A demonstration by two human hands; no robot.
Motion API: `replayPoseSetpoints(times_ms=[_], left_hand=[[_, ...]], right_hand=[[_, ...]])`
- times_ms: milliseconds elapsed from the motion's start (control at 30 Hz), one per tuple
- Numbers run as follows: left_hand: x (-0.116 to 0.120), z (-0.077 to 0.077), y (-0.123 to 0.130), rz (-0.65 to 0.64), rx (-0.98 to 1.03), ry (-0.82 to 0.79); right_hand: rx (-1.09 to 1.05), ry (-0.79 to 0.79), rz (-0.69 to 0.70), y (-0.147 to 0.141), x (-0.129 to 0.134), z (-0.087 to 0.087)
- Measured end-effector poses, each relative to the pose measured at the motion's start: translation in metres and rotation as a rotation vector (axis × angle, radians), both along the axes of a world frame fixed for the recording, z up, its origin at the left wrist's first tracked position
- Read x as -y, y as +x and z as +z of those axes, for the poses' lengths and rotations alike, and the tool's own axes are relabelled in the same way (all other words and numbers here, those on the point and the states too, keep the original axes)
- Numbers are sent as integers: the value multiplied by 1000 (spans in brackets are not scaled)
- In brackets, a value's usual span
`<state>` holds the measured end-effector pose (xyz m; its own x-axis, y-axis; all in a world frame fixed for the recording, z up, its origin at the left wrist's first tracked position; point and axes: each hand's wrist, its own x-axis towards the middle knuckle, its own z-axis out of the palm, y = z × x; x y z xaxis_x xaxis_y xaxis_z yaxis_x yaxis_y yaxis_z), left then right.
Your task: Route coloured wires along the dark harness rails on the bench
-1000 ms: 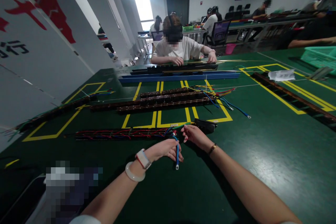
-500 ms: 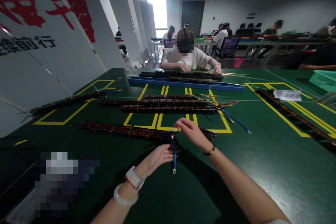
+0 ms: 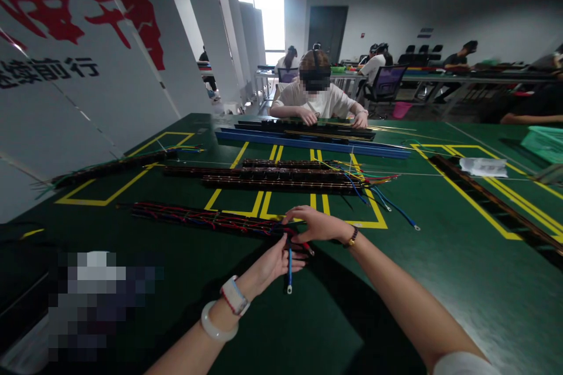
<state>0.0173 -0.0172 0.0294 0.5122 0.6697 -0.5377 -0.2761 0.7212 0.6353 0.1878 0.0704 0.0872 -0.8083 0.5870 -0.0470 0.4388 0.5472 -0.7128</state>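
Observation:
A long black bundle of wires (image 3: 206,218) with red and blue strands lies crosswise in front of me. From its right end hang a blue cable (image 3: 290,263) with a ring terminal and a short red cable (image 3: 308,247) with a metal end. My left hand (image 3: 277,261) is under this end, fingers stretched out behind the blue cable and thumb beside its top. Curled over the bundle's end from the right is my right hand (image 3: 316,225), its thumb and fingers closed around the wires. Exactly which strands it grips is partly hidden.
Several dark wire bundles (image 3: 281,179) lie beyond, inside yellow tape outlines. Farther back are blue rails (image 3: 308,142), where a co-worker (image 3: 328,99) handles black strips. At right are a long dark strip (image 3: 497,202), a white packet (image 3: 482,167) and a green basket (image 3: 543,142).
My right hand has come down and curled over the bundle's end. My left thumb has risen to the blue cable's top. The red cable's end now shows below my right hand.

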Motion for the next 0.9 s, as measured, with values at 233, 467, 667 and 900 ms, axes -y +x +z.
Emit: replayPoseSetpoints(times_ms=[233, 467, 667, 900], left_hand=[[4, 14, 7, 71, -53, -21], [7, -1, 15, 142, -8, 13], [5, -5, 29, 219, 33, 7], [-2, -4, 50, 337, 204, -2]], right_hand=[[291, -137, -62, 20, -22, -18], [651, 68, -31, 11, -39, -24], [649, 83, 44, 8, -27, -24], [639, 179, 3, 5, 5, -16]])
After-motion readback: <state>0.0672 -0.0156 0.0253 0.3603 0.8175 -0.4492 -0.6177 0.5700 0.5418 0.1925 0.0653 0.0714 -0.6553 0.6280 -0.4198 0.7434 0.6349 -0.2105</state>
